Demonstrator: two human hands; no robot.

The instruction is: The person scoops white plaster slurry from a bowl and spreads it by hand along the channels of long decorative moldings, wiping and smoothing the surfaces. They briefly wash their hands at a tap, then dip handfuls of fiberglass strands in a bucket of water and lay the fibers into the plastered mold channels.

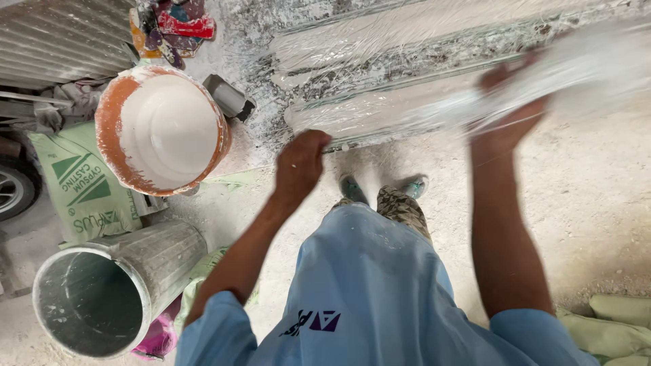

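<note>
My left hand [299, 165] is closed on the near edge of a clear plastic sheet [407, 74] that lies over a long white plaster mould [380, 41]. My right hand [508, 102] is raised further right, gripping a blurred, lifted fold of the same sheet. Both arms reach forward over my blue shirt. My shoes show below the mould's edge.
An orange bucket [112, 129] full of white plaster stands at the left. A grey metal bin [163, 251] lies tipped at the lower left. A green plaster sack [74, 183] lies between them. Green sacks [610, 318] sit at the lower right. A tyre [10, 190] shows at the far left.
</note>
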